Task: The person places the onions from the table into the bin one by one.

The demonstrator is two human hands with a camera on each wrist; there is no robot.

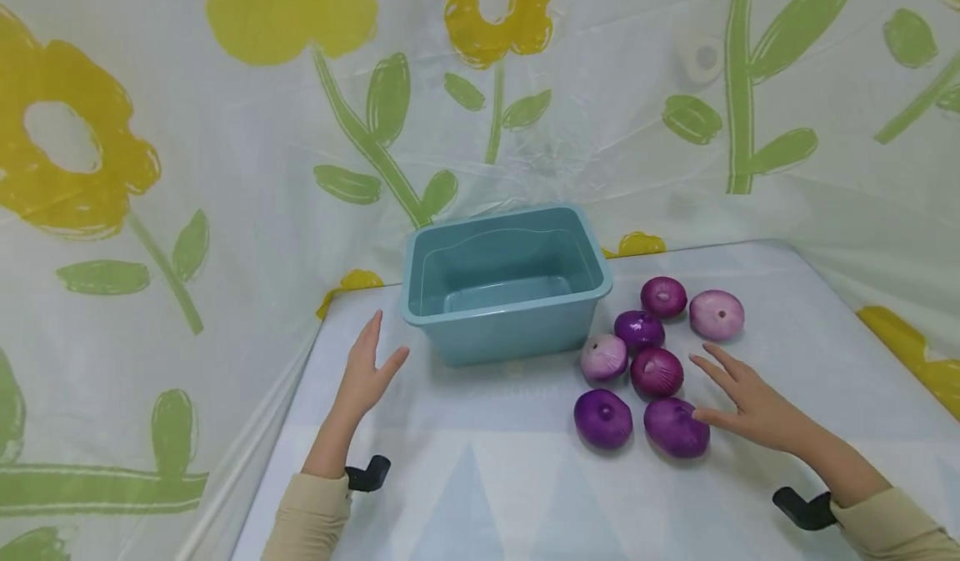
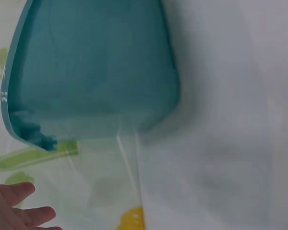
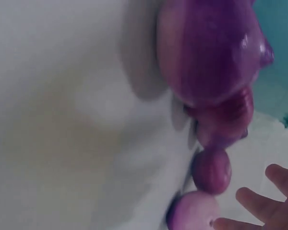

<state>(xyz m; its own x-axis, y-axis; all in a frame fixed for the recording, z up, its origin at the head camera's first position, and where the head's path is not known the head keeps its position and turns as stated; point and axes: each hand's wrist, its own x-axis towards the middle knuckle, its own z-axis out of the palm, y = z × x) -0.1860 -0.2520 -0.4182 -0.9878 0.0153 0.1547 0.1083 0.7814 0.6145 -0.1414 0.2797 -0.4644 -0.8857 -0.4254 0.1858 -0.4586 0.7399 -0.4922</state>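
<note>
Several red onions lie on the table right of a blue-green plastic tub [image 1: 510, 328]. Nearest my right hand [image 1: 757, 403] is a dark purple onion [image 1: 671, 429]; in the head view the thumb tip overlaps its right edge, and the fingers are spread with nothing in them. Left of it lies another dark onion [image 1: 603, 419]. Behind are a reddish onion [image 1: 657, 373], a pale onion [image 1: 603, 358] and a glossy onion [image 1: 639, 329]. My left hand [image 1: 367, 378], fingers straight and thumb apart, hovers left of the tub, holding nothing. The left wrist view shows its fingers [image 2: 33, 215] beside the tub's end.
Farther back on the right sit a small red onion [image 1: 663, 297] and a pale pink onion [image 1: 717, 315]. A flower-printed curtain [image 1: 585, 127] hangs behind the table and down its sides. The white table [image 1: 420, 478] has pale blue triangles toward the front.
</note>
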